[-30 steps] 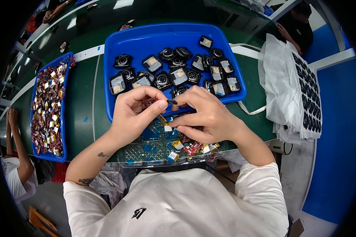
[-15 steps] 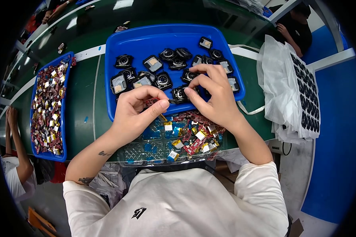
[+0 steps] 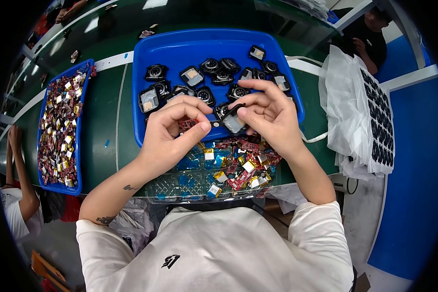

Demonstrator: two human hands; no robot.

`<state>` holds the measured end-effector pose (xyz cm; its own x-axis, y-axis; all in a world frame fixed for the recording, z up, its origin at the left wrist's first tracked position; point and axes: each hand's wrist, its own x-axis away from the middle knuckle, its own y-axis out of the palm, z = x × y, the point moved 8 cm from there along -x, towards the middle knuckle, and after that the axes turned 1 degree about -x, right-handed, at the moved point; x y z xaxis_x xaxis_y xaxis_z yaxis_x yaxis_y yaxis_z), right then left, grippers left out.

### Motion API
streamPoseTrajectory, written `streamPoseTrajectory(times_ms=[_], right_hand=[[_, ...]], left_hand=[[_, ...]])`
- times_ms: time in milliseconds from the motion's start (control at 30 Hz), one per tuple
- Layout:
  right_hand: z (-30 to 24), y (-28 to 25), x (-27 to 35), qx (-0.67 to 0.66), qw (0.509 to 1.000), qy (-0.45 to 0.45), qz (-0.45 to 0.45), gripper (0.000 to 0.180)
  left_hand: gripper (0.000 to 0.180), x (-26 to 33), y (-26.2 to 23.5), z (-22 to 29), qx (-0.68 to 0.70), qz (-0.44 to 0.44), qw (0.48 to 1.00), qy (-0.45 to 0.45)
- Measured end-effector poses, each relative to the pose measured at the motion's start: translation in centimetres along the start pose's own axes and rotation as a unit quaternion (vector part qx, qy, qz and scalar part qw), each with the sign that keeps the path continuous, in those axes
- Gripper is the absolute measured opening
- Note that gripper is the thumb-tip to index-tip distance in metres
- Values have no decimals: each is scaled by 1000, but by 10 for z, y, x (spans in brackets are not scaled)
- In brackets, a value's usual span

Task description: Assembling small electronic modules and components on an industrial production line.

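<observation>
Both hands meet over the near edge of the large blue tray (image 3: 180, 48), just above the clear gridded tray (image 3: 180, 187); the left hand (image 3: 173, 134) is curled, its thumb and forefinger pinched on a small red circuit board (image 3: 189, 123), the other fingers folded loosely beneath; the right hand (image 3: 267, 114) is likewise closed in a pinch, thumb and fingertips gripping a small black square housing (image 3: 233, 121) with a pale face, held tilted toward the left hand; the board and the housing sit just beside each other, and whether they touch cannot be told; behind the hands, the large blue tray holds a scatter of black housings (image 3: 214, 73), some round-faced, some showing a pale square panel, lying mostly across its middle and right part; the clear gridded tray lies at the table's near edge, against the person's chest, with a heap of small red, gold and silver parts (image 3: 243, 165) in its right compartments and bluish pieces in those to the left; the table (image 3: 107, 126) is dark green with a white line running across it; to the left, a long narrow blue tray (image 3: 80, 146) is filled with red and silver parts; to the right, a stack of white sheets (image 3: 355, 112) carries rows of small black pieces; another person's arm (image 3: 14, 165) shows at the far left edge.
</observation>
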<state>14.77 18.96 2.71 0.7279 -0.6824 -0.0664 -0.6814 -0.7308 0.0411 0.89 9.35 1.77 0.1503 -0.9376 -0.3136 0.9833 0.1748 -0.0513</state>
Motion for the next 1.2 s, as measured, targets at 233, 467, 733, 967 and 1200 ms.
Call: streamPoseTrajectory(times_ms=[233, 467, 733, 967, 1200], right_hand=[[12, 20, 11, -18, 999, -1, -49, 27], [15, 27, 15, 1, 998, -24, -54, 24], [13, 29, 16, -5, 998, -40, -39, 23], [10, 30, 17, 34, 996, -69, -43, 16], [12, 26, 18, 28, 998, -62, -17, 10]], left_hand=[[6, 1, 4, 0, -20, 6, 1000, -19], [7, -1, 1, -2, -102, 33, 994, -21], [7, -1, 1, 0, -133, 35, 990, -16], [6, 0, 2, 0, -138, 32, 990, -15], [8, 0, 4, 2, -148, 24, 988, -32]])
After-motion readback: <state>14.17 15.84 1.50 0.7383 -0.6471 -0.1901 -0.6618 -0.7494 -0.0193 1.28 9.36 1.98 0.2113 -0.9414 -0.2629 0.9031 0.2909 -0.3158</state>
